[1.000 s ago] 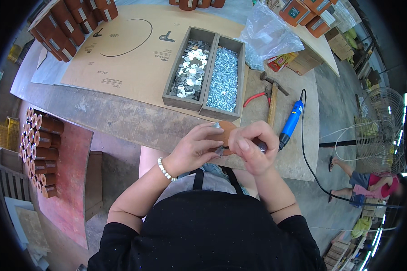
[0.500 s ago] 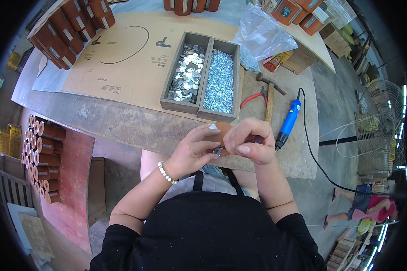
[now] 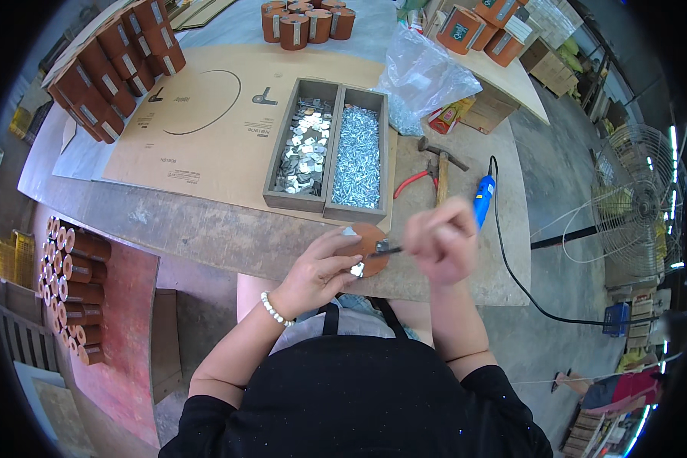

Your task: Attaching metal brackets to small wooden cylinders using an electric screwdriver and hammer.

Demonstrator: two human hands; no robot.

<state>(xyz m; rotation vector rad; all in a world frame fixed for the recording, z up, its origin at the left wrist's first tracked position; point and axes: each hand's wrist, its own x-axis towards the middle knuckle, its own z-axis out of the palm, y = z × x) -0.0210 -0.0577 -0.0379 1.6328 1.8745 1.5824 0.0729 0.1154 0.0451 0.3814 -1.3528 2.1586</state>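
My left hand (image 3: 324,267), with a beaded bracelet at the wrist, is closed on a reddish-brown round piece (image 3: 370,237) at the table's front edge. A small metal plate (image 3: 382,246) lies on its flat face. Another shiny metal plate (image 3: 357,269) shows by my left fingertips. My right hand (image 3: 441,240) is blurred but curled, gripping a thin dark rod-like tool (image 3: 393,250) whose tip reaches the plate on the face. Beyond my hands stand two grey trays, one of metal plates (image 3: 309,145), the other of screws (image 3: 357,156).
Right of the trays lie red-handled pliers (image 3: 412,182), a hammer (image 3: 444,156) and a corded blue power screwdriver (image 3: 484,197). Brown labelled cylinders (image 3: 103,88) are stacked back left, others (image 3: 294,32) at the back. A fan (image 3: 637,179) stands right; a person (image 3: 626,389) is beyond it.
My right hand has moved slightly right and blurred, and the dark tool now shows reaching to the round piece. More of that piece's face is visible. The whole view has shifted a little.
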